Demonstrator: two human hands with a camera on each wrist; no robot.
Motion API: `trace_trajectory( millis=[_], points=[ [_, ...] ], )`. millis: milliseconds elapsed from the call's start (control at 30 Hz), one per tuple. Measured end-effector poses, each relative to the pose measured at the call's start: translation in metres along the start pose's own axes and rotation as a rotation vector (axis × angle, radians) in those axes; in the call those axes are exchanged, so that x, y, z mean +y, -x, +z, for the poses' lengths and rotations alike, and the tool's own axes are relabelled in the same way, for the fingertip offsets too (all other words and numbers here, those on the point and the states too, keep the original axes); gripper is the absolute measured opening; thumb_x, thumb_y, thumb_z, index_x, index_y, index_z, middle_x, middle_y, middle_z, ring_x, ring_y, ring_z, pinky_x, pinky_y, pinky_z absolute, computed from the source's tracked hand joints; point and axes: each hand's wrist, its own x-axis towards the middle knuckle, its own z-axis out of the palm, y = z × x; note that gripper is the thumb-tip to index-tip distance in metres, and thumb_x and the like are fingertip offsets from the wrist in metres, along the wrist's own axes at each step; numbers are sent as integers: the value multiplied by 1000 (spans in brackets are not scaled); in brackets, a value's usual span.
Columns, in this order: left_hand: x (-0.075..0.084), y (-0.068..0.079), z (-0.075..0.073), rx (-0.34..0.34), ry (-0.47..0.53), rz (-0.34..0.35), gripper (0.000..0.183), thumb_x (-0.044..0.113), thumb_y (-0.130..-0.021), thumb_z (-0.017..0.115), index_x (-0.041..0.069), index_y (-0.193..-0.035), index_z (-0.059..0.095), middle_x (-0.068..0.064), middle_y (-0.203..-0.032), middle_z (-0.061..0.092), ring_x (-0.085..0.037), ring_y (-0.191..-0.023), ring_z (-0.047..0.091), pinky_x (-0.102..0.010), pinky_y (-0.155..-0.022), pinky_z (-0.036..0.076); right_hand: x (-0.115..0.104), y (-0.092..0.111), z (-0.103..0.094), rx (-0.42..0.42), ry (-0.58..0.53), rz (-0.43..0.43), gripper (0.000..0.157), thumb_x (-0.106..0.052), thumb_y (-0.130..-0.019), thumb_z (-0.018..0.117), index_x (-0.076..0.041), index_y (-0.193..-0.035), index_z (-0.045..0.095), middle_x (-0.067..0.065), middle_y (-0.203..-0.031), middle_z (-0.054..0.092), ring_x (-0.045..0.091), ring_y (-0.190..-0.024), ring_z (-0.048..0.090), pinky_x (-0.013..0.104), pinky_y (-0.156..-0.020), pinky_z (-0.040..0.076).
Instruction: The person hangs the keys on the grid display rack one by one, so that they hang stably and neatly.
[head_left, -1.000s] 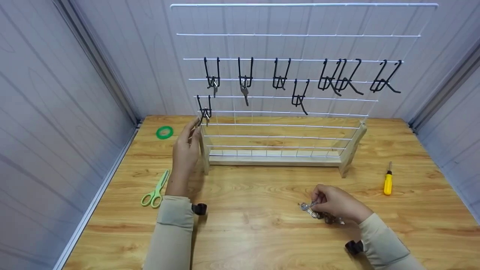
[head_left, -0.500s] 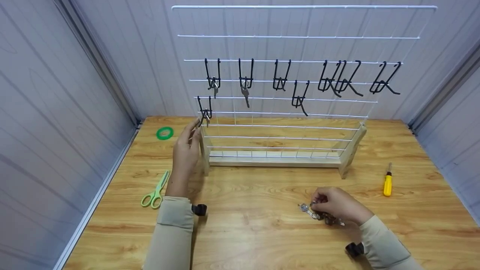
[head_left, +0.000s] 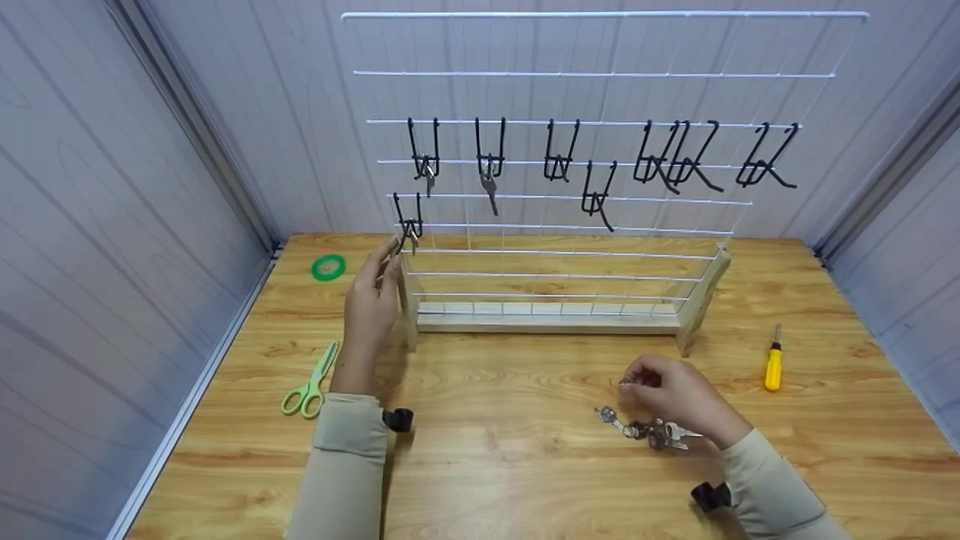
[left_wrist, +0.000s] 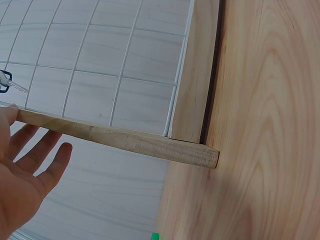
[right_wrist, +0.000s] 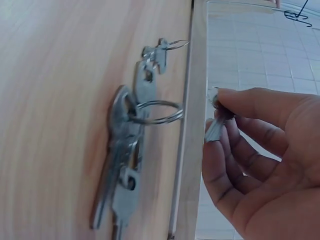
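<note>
In the head view my left hand (head_left: 369, 307) is at the left side post of a white wire rack (head_left: 555, 251). In the left wrist view its thumb and fingers lie on either side of this wooden post (left_wrist: 115, 137), the fingers fairly straight. Close above hangs a black hook (head_left: 409, 217) with a key on it. My right hand (head_left: 671, 394), raised over the table, pinches a small metal key (right_wrist: 215, 129) between thumb and fingers. Below it lies a pile of keys (head_left: 660, 433) with split rings (right_wrist: 159, 112).
Several black double hooks (head_left: 559, 154) hang along the rack, some with keys. Green scissors (head_left: 311, 382) and a green tape roll (head_left: 328, 267) lie at left. A yellow screwdriver (head_left: 773, 367) lies at right. White panels (head_left: 187, 225) enclose the table.
My right hand has lifted a key from the pile and risen slightly; more of the remaining keys show beneath it. My left hand stays at the post.
</note>
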Motion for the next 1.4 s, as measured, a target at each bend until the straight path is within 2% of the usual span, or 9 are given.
trace_trajectory(
  millis=[267,467,667,1033,1233,1400],
  points=[
    [1,0,0,8,4,5,40,25,-114,54,17,-152,60,-9,-154,63,-32,-138,65,-51,-112,59,-11,2,-2,69,-23,16,8,-16,-98,77,-8,-101,74,5,-96,76,10,-85,64,18,-72,54],
    [2,0,0,1,1,1,41,26,-114,54,16,-153,59,-9,-155,63,-33,-139,64,-52,-112,58,-21,4,-4,82,-121,33,9,-12,-97,77,-6,-103,73,6,-96,76,8,-82,65,19,-67,57],
    [2,0,-1,-6,6,0,40,23,-114,53,17,-154,58,-11,-156,62,-35,-140,64,-53,-113,57,-34,7,-7,101,-258,-33,11,-8,-98,76,-2,-106,72,9,-96,74,6,-78,64,21,-69,57],
    [2,1,-2,-2,1,-8,40,27,-114,53,20,-153,59,-9,-155,62,-32,-139,64,-50,-112,59,-66,11,-10,120,-328,-118,9,-15,-100,76,-14,-110,76,3,-101,77,13,-78,68,23,-71,58],
    [1,1,-2,4,15,3,40,29,-114,54,19,-152,60,-9,-154,64,-32,-138,65,-51,-110,60,-89,9,-9,189,-370,-172,9,-17,-100,78,-18,-109,79,6,-104,78,17,-83,70,22,-72,58],
    [0,0,-1,-5,12,0,40,28,-114,53,19,-152,60,-10,-155,63,-32,-139,65,-51,-111,60,-109,4,-8,263,-430,-221,12,-14,-100,77,-15,-111,79,5,-109,80,12,-95,74,21,-82,63]
  ],
)
